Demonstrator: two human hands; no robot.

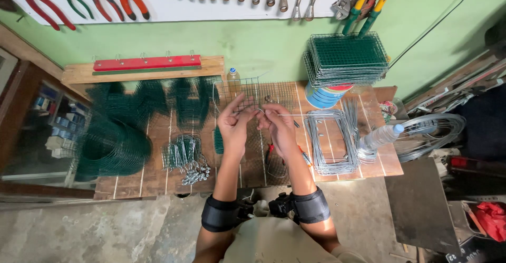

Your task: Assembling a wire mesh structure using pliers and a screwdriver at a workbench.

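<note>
Leftmost on the wooden plank worktop [158,176] lies a large roll of dark green wire mesh [108,144], with folded green mesh pieces [158,102] behind it against the wall. Just right of the roll sits a cluster of small bent grey wire hooks [185,158].

Near the centre, the left hand [234,126] is raised above the worktop with its fingers [243,113] closed narrowly on the lower edge of a small square panel of grey wire mesh [240,94], which stands roughly upright in front of a clear plastic bottle with a blue cap [232,78]. The right hand [278,126] is just beside the left hand, nearly touching it. Its fingers [270,114] pinch one end of a thin straight grey wire [287,115], which runs to the right, level with the worktop. Below both hands lies a pair of red-handled pliers [271,149] on a flat mesh sheet.

To the right of the hands lies a stack of rectangular grey wire frames [331,142]. Behind it a stack of green mesh panels [346,57] rests on a blue cylindrical tin [322,97]. Farther right, a clear plastic water bottle [380,136] lies on its side, near a coil of bare grey wire [432,134] beyond the edge of the worktop.
</note>
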